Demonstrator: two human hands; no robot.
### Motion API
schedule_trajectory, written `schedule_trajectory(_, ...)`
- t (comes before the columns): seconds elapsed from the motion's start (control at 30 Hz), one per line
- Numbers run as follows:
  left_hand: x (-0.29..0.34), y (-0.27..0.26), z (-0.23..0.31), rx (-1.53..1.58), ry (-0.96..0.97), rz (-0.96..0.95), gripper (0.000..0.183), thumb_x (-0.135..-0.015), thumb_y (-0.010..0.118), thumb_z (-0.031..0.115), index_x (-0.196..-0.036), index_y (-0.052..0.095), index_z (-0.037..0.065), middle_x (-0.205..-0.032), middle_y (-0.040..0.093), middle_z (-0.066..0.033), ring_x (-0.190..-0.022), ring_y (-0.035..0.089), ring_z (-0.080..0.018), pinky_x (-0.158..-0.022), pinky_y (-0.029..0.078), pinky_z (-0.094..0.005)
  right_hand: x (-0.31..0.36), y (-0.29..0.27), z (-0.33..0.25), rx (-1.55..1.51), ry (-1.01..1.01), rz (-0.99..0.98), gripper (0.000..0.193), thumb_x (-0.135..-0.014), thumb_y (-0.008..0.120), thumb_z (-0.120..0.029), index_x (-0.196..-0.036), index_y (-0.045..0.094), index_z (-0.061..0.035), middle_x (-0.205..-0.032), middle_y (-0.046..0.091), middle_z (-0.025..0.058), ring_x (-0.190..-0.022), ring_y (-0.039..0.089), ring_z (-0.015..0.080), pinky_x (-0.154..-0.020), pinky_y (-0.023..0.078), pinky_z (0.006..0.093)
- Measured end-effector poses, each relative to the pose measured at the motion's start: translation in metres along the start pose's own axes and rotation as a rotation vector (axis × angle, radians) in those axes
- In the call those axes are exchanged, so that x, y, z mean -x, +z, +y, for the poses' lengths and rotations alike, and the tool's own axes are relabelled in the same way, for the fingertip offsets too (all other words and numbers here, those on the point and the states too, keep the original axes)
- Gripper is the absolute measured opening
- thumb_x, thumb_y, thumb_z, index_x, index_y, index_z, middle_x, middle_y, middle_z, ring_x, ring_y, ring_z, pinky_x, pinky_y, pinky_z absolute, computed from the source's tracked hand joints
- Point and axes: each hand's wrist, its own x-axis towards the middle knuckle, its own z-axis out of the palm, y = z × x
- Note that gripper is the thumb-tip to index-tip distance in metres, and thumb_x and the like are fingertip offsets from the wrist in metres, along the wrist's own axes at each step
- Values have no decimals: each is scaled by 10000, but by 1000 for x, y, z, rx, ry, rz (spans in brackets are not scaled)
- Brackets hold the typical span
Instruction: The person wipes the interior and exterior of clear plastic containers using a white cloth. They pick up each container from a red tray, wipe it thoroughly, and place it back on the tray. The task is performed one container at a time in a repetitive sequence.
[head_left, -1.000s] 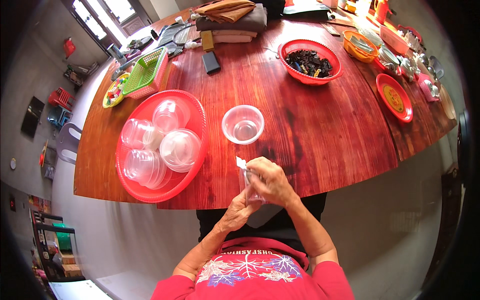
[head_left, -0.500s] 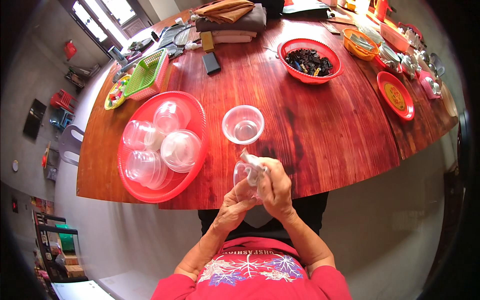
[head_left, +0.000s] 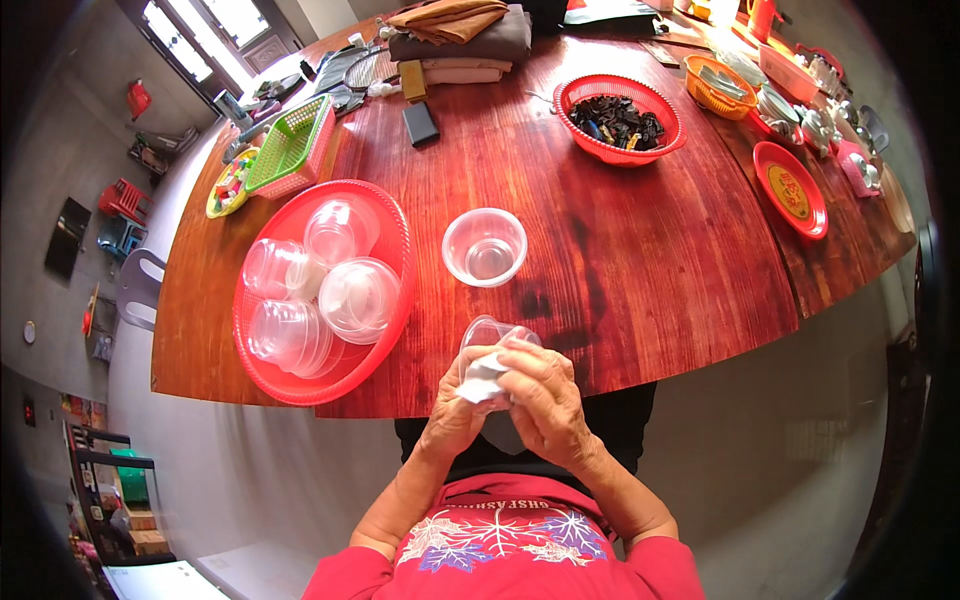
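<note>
Just over the table's near edge, my left hand (head_left: 455, 405) is closed around the side of a clear plastic bowl (head_left: 484, 331). A crumpled white cloth (head_left: 483, 379) is bunched in my right hand (head_left: 540, 395), its fingers curled and pressing it against the bowl. The fingers and cloth cover much of that bowl. Straight ahead, another clear plastic bowl (head_left: 485, 246) stands upright on the table. To the left, a round red tray (head_left: 392, 345) bears several stacks of similar clear bowls (head_left: 360, 298).
Beyond the tray sit a green-and-pink basket (head_left: 292, 150) and a yellow basket (head_left: 226, 203). A red basket (head_left: 672, 140) of black pieces stands far right, near an orange basket (head_left: 720, 88) and a red plate (head_left: 812, 200). Folded cloths (head_left: 460, 40) lie at the back.
My right hand and the cloth have moved slightly down, toward me. The held bowl has turned, so its rim shows more at the far side.
</note>
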Motion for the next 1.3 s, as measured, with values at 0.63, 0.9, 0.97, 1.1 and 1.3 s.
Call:
schedule_trajectory(0.63, -1, -22, -23, -307, -72, 20, 626, -804, 743, 22, -1341, 426, 70, -1242, 524, -16, -1147, 516, -131, -968, 453, -292, -18, 12, 16, -17, 51, -157, 240, -749, 646, 29, -980, 584, 2, -1055, 560, 165, -1039, 555, 368, -885, 479, 438)
schedule_trajectory(0.9, 7, -12, -11, -439, -116, -98, 474, -788, 745, -17, -1218, 558, 43, -1230, 551, -13, -1115, 512, -96, -947, 454, -282, -28, -1, 14, 50, 61, -89, 267, -691, 658, -15, -950, 591, -30, -993, 583, 129, -1006, 556, 313, -863, 459, 405)
schedule_trajectory(0.97, 7, 0, -7, -374, -224, -12, 271, -792, 725, -49, -1028, 629, 40, -1375, 481, -84, -1236, 469, -144, -982, 440, -326, -33, 0, 27, -10, 157, -54, 259, -697, 646, 27, -947, 593, -19, -966, 594, 135, -957, 560, 323, -820, 468, 395)
schedule_trajectory(1.1, 0, -11, -9, -595, 24, -345, 185, -802, 703, -65, -907, 600, 47, -1531, 244, -202, -1413, 271, -272, -1039, 388, -382, -46, -7, 55, -357, 647, -236, 151, -874, 533, -84, -925, 625, 24, -852, 613, 176, -738, 646, 253, -668, 512, 363)
schedule_trajectory(1.3, 3, -11, -21, -469, -27, 4, 278, -833, 699, -14, -1088, 606, 45, -1243, 583, -74, -1137, 553, -144, -930, 473, -312, -37, 7, 38, -434, 309, -75, 187, -810, 583, 49, -993, 595, 12, -946, 622, 168, -826, 660, 278, -691, 530, 382)
